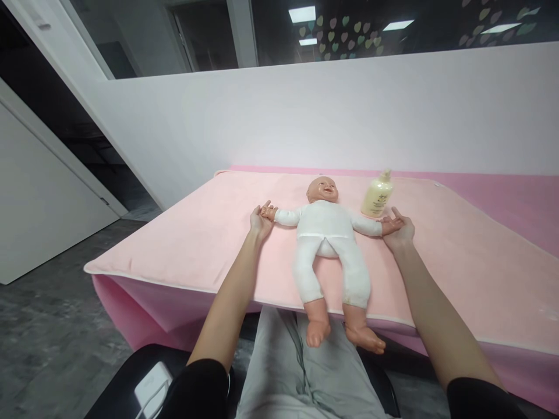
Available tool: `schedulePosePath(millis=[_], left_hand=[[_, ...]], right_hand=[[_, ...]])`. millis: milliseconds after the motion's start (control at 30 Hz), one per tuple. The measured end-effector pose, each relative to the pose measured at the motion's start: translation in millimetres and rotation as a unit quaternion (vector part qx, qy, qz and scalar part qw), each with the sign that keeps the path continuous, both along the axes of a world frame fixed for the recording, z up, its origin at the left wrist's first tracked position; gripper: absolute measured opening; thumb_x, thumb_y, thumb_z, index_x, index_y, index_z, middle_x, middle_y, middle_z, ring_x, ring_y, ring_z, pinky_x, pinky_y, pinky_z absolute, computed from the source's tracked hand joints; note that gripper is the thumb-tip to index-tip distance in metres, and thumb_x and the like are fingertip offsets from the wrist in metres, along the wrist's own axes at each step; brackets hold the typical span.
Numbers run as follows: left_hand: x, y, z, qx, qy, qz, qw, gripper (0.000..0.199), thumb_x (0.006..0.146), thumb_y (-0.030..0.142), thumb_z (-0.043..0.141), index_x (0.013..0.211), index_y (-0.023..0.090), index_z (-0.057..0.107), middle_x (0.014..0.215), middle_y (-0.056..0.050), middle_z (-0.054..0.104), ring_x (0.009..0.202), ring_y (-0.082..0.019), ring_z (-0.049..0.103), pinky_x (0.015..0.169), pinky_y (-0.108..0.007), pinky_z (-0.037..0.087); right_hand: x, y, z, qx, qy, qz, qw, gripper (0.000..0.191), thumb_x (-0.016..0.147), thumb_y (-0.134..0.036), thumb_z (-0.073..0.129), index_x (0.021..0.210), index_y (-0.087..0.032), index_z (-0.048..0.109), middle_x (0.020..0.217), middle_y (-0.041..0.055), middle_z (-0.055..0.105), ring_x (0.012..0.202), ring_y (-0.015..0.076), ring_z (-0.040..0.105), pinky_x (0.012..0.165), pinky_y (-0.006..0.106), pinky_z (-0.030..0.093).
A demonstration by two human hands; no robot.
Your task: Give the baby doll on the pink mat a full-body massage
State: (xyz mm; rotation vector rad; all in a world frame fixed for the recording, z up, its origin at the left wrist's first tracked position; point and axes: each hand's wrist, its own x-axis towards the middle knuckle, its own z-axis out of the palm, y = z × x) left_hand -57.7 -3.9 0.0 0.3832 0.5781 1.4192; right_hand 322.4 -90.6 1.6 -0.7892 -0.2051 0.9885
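Observation:
A baby doll [325, 221] with a white cloth body lies on its back, head toward the wall, its feet over the table's front edge. Both its arms are stretched out sideways. My left hand [261, 221] is closed round the doll's hand on the left. On the other side, my right hand [400, 233] holds the doll's other hand, which rests across my fingers and palm. A pale yellow pump bottle [377, 196] stands just behind my right hand, apart from it.
A light pink blanket [183, 233] covers the table over a darker pink cloth [515, 203]. Behind rises a white wall [305, 122] with a window. At lower left, a white device [152, 387] with a cable lies on a black chair [126, 378].

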Motion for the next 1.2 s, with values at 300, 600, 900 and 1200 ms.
schedulePosePath(millis=[300,600,900,1200], left_hand=[[-1.3,-3.5,2.3,0.021,-0.022,-0.002,1.000,0.047,0.083,0.027,0.038,0.124,0.011,0.056,0.074,-0.006,0.062,0.074,-0.018,0.065,0.083,-0.034,0.050],[-2.3,-3.9,1.8,0.030,-0.012,-0.012,0.999,0.047,0.077,0.022,0.041,0.121,0.012,0.057,0.075,-0.007,0.064,0.077,-0.020,0.066,0.083,-0.036,0.051],[-0.3,-3.8,3.6,0.032,-0.032,-0.005,0.999,0.044,0.083,0.016,0.039,0.123,0.012,0.056,0.104,-0.012,0.069,0.099,-0.021,0.067,0.092,-0.036,0.050],[-0.1,0.4,1.6,0.011,-0.024,-0.003,1.000,0.031,0.093,0.018,0.041,0.119,0.015,0.058,0.092,-0.007,0.069,0.089,-0.017,0.068,0.090,-0.034,0.051]], right_hand=[[-1.5,0.8,1.1,-0.024,0.007,-0.016,1.000,0.006,0.080,-0.019,0.042,0.082,-0.021,0.047,0.057,-0.0070,0.036,0.045,0.0092,0.041,0.050,0.025,0.051],[-4.6,-1.8,3.7,-0.043,-0.029,-0.005,0.999,0.014,0.083,-0.013,0.041,0.089,-0.019,0.052,0.052,-0.0086,0.037,0.043,0.0089,0.044,0.051,0.023,0.051],[-1.6,2.1,-2.6,-0.033,-0.078,0.015,0.996,0.008,0.085,-0.012,0.052,0.079,-0.018,0.055,0.050,-0.0089,0.040,0.044,0.0077,0.045,0.050,0.020,0.050],[-1.8,1.7,-3.0,-0.026,-0.069,0.031,0.997,0.010,0.083,-0.013,0.051,0.075,-0.018,0.053,0.051,-0.0067,0.044,0.047,0.0102,0.049,0.051,0.024,0.051]])
